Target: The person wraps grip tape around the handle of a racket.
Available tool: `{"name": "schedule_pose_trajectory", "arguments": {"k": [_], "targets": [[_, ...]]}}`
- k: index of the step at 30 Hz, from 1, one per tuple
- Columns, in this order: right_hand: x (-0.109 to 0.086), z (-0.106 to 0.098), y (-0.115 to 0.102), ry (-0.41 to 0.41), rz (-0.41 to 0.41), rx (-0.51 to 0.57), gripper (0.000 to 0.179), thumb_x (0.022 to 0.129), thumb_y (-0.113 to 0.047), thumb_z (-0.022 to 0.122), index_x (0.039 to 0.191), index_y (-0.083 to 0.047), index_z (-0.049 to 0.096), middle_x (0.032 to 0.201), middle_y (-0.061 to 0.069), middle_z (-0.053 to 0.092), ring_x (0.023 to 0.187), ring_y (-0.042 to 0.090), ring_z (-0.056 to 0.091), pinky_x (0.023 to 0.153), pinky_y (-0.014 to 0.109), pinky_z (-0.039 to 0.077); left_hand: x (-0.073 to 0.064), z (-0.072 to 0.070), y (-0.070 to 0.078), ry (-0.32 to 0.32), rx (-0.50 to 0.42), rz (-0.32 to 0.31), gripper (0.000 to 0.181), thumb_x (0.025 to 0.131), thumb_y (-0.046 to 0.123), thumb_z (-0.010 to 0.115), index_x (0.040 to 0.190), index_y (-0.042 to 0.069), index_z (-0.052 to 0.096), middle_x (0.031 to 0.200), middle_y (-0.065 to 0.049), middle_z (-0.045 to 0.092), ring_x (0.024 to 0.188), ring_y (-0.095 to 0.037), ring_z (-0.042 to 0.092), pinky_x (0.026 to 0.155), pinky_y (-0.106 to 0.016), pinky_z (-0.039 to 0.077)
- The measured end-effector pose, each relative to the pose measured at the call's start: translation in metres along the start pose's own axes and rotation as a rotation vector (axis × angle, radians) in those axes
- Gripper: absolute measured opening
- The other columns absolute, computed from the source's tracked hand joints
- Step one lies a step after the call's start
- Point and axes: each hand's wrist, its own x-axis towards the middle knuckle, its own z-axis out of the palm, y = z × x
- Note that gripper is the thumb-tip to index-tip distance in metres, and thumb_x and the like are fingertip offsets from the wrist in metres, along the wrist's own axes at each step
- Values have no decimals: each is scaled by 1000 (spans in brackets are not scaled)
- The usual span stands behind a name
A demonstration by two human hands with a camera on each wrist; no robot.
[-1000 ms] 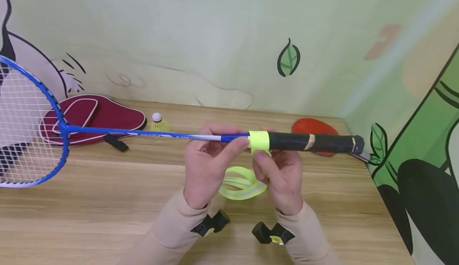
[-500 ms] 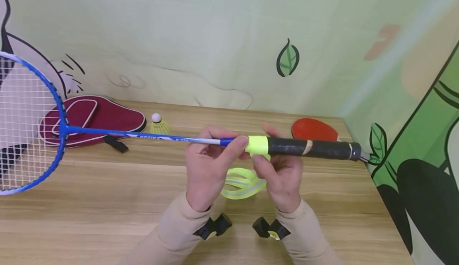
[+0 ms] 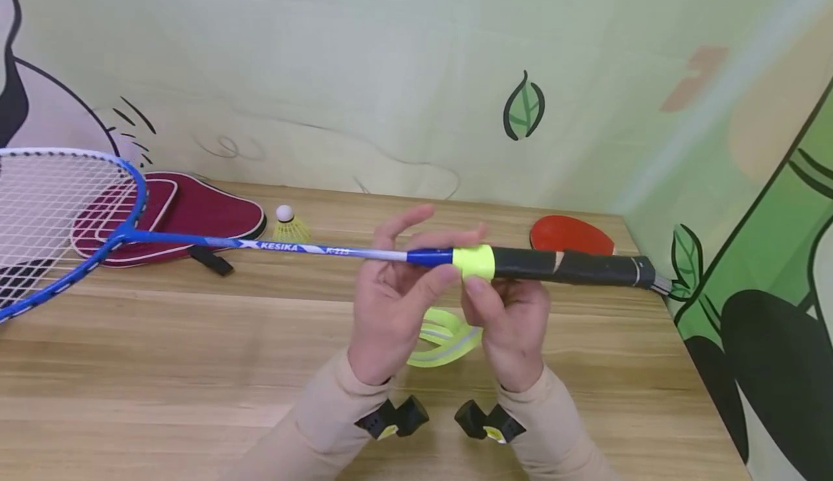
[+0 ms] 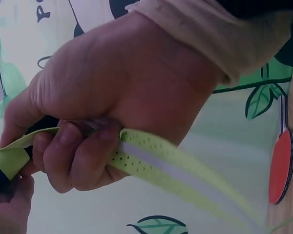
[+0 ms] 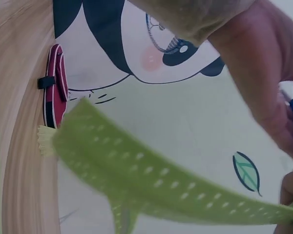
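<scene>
The badminton racket (image 3: 569, 267) lies level across the head view, its blue strung head at the left and black handle at the right. Neon yellow overgrip tape (image 3: 473, 262) circles the top of the handle. My left hand (image 3: 393, 315) holds the racket there, thumb at the tape's left edge, some fingers stretched out behind the shaft. Just right of it, my right hand (image 3: 514, 329) pinches the tape under the handle. In the left wrist view its curled fingers grip the perforated, grey-striped tape (image 4: 161, 165). A long free end of tape (image 5: 151, 170) hangs down in the right wrist view.
A maroon racket bag (image 3: 218, 210) with a black strap (image 3: 211, 260) lies at the back left. Beside it stands a yellow shuttlecock (image 3: 291, 228). A red table tennis bat (image 3: 571, 233) is behind the handle, near the right wall. Wrist cameras sit on both sleeves.
The racket has turned about its shaft, so its head now looks flatter and the shaft's lettering shows. My left fingers have stretched out, and that hand has shifted slightly right.
</scene>
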Motion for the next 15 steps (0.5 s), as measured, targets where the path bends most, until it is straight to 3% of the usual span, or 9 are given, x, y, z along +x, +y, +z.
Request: {"name": "schedule_pose_trajectory", "arguments": {"k": [4,7,12,15], "targets": [[-1,1,-5,-39,72,-37,14,94,-11,65,100,0,58,61,5,49,46,13,42,34,24,31,1,-1,1,89,127,42,28,90,6,67,115,13,58,109,-8,72,104,-32,67,85,-34,56],[0,2,-7,-56,84,-62,19,94,-13,66,100,3,57,64,7,52,47,14,46,34,24,36,0,1,0,123,141,67,22,88,4,69,107,13,61,105,-12,72,99,-34,68,79,-33,58],[2,0,-5,-37,15,-86,22,91,-14,69,93,6,60,61,8,54,44,14,46,36,25,37,-3,5,-4,124,135,121,23,87,2,70,106,11,62,102,-14,72,95,-35,69,77,-36,59],[2,0,-6,-5,-26,-107,27,87,-16,73,91,8,60,62,7,57,43,14,47,36,25,38,-5,7,-2,141,149,119,23,86,4,71,105,12,63,101,-13,73,94,-32,70,77,-36,59]]}}
